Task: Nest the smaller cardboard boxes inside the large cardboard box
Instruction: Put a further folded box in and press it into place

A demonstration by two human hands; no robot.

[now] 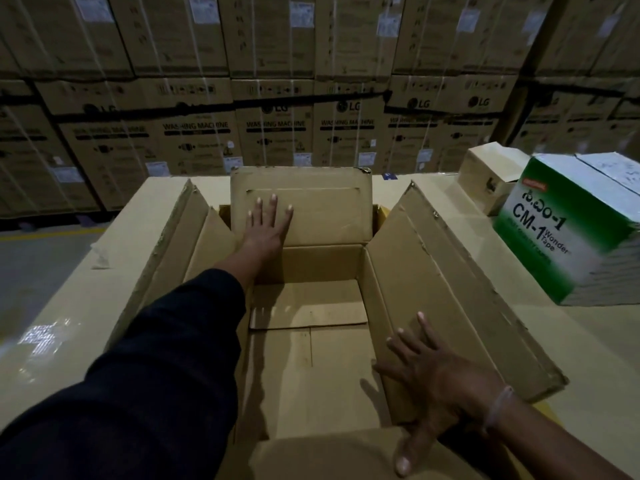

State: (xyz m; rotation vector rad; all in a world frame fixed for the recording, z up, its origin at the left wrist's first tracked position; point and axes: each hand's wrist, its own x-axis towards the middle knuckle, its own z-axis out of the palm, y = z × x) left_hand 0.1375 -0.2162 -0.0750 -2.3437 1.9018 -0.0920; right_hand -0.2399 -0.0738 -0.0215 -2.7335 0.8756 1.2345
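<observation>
A large brown cardboard box stands open in front of me with all its flaps spread, its inside bare. My left hand lies flat with straight fingers against the far flap, which stands upright. My right hand presses flat with spread fingers on the inner face of the right flap near the close corner, thumb over the near flap. To the right stand a green-and-white tape box and, behind it, a small brown box.
All the boxes rest on a broad tan cardboard surface. A wall of stacked washing-machine cartons fills the background. Grey floor with a yellow line shows at the left.
</observation>
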